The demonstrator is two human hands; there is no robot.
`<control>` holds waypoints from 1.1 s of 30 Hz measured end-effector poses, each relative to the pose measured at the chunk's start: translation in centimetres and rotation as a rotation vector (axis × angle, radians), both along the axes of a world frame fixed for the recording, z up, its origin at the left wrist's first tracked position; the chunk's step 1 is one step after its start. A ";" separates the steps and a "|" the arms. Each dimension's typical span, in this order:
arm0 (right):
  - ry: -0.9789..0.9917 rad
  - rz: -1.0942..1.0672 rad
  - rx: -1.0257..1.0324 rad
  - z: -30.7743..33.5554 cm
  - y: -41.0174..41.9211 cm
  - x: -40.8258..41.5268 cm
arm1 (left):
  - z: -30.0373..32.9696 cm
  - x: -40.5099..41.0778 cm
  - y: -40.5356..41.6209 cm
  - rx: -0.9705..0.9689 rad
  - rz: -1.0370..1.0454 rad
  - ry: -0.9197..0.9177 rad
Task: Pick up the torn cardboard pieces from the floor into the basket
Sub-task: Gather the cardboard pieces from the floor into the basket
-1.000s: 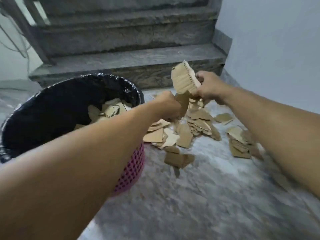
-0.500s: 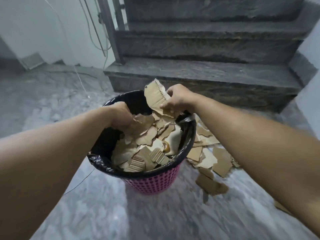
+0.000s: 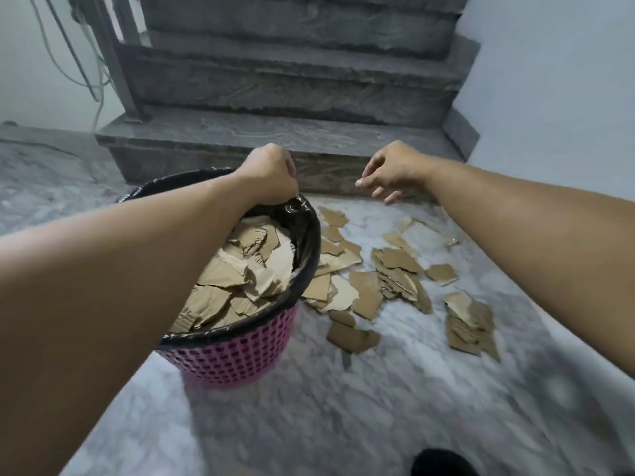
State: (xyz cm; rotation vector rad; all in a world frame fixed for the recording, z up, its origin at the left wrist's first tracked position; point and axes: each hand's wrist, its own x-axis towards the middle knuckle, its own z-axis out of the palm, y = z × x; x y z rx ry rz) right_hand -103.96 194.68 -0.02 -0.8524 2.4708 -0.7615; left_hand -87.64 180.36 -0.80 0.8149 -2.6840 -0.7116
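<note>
Grey cables [image 3: 65,53] hang down the white wall at 10 o'clock, beside a grey metal post [image 3: 110,60].

Pink perforated plastic basket [image 3: 237,359] stands on the grey-white marble floor [image 3: 326,417] left of centre, lined with a black plastic bag [image 3: 309,242] folded over the rim. Inside, torn brown cardboard pieces [image 3: 240,280] pile nearly to the top.

Left hand [image 3: 271,176] sits at the basket's far rim, 12 o'clock of the basket. Fingers curled downward at the bag's edge; cannot tell whether the grip holds the liner or only touches it.

Dark grey stone stairs [image 3: 292,84] rise from 12 o'clock, the bottom step just behind both hands.

Right hand [image 3: 391,170] hovers above the floor at 1 o'clock of the basket, apart from it. Grip loose, fingers relaxed and slightly spread, holding nothing.

Scattered torn brown cardboard scraps [image 3: 395,269] lie on the floor at 3 o'clock of the basket, the nearest ones touching its side, the rest spreading rightward under the right forearm. A separate small stack [image 3: 470,324] lies farthest right.

Dark rounded object [image 3: 439,462] at 6 o'clock, bottom edge, too cropped to identify.
</note>
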 end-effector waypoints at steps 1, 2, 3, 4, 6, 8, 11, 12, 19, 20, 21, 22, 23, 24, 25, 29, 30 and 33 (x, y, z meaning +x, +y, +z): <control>0.001 -0.016 0.051 -0.5 1.8 -0.9 | 0.0 -1.5 1.4 0.031 -0.049 0.004; -0.003 -0.034 0.101 -1.1 3.6 -1.7 | -0.4 -3.0 2.8 0.072 -0.094 -0.004; -0.013 -0.058 0.149 -2.0 5.8 -3.1 | -0.9 -5.0 4.5 0.116 -0.133 -0.019; -0.030 -0.075 0.197 -3.0 7.4 -4.1 | -1.6 -6.4 5.8 0.133 -0.160 -0.037; -0.076 -0.120 0.294 -5.6 10.9 -6.9 | -3.7 -9.5 8.4 0.133 -0.209 -0.102; -0.144 -0.167 0.375 -8.7 14.0 -9.6 | -6.7 -12.2 10.3 0.147 -0.220 -0.217; -0.241 -0.226 0.435 -13.5 17.4 -13.2 | -12.2 -15.2 11.5 0.179 -0.178 -0.408; -0.275 -0.250 0.438 -15.1 18.2 -14.2 | -14.0 -15.6 11.4 0.186 -0.156 -0.469; -0.421 -0.346 0.288 -25.1 16.1 -18.3 | -25.4 -16.8 7.6 0.344 0.335 -0.585; -0.411 -0.362 0.275 -26.0 15.3 -18.4 | -26.7 -16.8 6.9 0.393 0.431 -0.561; -0.406 -0.371 0.272 -27.0 14.4 -18.8 | -27.8 -16.7 6.5 0.433 0.519 -0.553; -0.408 -0.375 0.272 -27.8 13.5 -19.0 | -29.2 -16.6 5.8 0.454 0.610 -0.543; -0.417 -0.391 0.270 -28.3 12.8 -18.9 | -30.1 -16.3 5.2 0.469 0.694 -0.573; -0.425 -0.411 0.260 -28.7 12.0 -18.9 | -31.6 -16.4 4.4 0.487 0.785 -0.562; -0.432 -0.439 0.238 -29.1 11.4 -18.7 | -32.7 -16.6 3.9 0.511 0.845 -0.558; -0.396 -0.590 0.184 -30.8 8.9 -17.4 | -36.6 -16.4 1.5 0.333 0.866 -0.429; -0.394 -0.603 0.173 -31.4 8.3 -17.0 | -37.0 -16.3 0.8 0.310 0.808 -0.357; -0.440 -0.636 0.081 -32.6 6.9 -15.7 | -33.1 -16.9 2.4 0.391 1.075 -0.505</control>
